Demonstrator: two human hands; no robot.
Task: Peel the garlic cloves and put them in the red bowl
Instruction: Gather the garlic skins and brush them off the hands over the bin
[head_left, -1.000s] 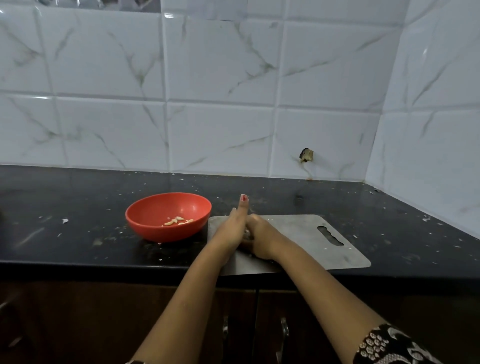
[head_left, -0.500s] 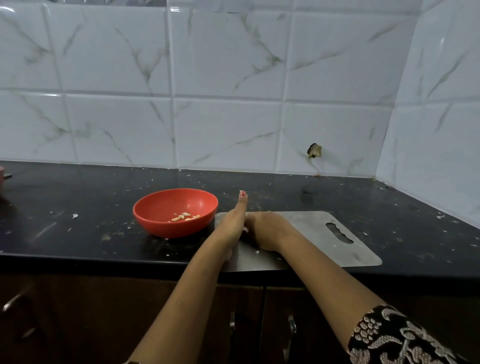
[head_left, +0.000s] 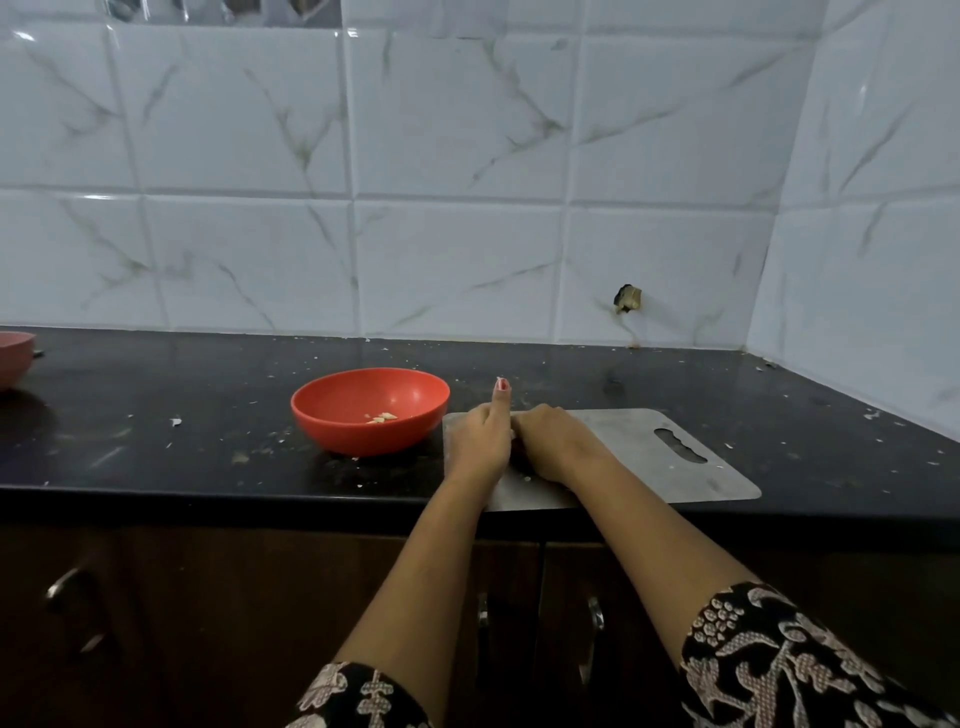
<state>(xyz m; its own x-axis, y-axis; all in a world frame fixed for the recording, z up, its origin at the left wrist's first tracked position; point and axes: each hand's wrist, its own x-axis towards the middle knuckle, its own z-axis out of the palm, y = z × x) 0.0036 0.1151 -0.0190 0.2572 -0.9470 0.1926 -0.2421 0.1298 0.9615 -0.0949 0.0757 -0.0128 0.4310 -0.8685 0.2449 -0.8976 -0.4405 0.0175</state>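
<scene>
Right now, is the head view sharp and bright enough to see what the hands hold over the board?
Head view: dim and slightly soft; small glints on the top tiles only; the dark counter swallows detail; left hand and right hand sit close together over the steel board, hiding anything between them.

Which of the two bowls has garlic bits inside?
The red bowl beside the cutting board: pale peeled cloves lie at its bottom. The pink bowl at the left edge is cut off, inside unseen.
</scene>
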